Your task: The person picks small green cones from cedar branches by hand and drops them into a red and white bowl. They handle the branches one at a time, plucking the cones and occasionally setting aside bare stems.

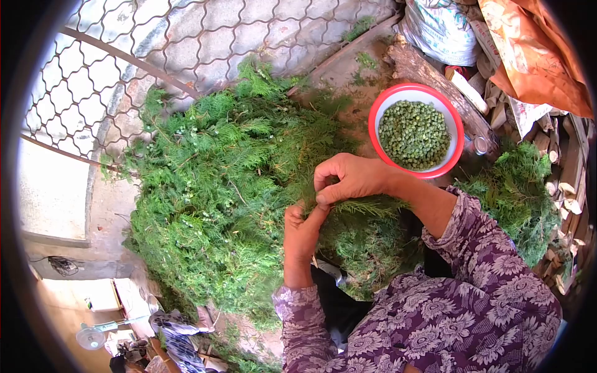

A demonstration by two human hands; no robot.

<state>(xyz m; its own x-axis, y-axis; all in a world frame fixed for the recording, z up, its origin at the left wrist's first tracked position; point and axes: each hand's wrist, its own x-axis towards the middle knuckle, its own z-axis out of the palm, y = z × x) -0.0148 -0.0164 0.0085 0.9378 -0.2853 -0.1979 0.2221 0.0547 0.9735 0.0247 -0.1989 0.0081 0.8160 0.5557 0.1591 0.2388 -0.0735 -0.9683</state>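
Both hands meet over a big heap of green leafy branches (211,193). My right hand (351,177) is bent with thumb and fingers pinched together. Against its fingertips my left hand (303,233) is closed, thumb up. A leafy sprig (367,206) runs from the fingertips under my right wrist; which hand grips it is hard to tell, and whatever is between the fingertips is too small to make out. Beyond my right forearm stands a red-rimmed white basin (373,124) holding many small green cones or berries (415,135).
A metal lattice (205,37) borders the heap at the top left. Sacks (441,28), an orange sheet (535,50), a log (435,81) and split wood (569,180) lie on the right. More branches (522,199) are beside my right arm. A fan (91,336) appears at the lower left.
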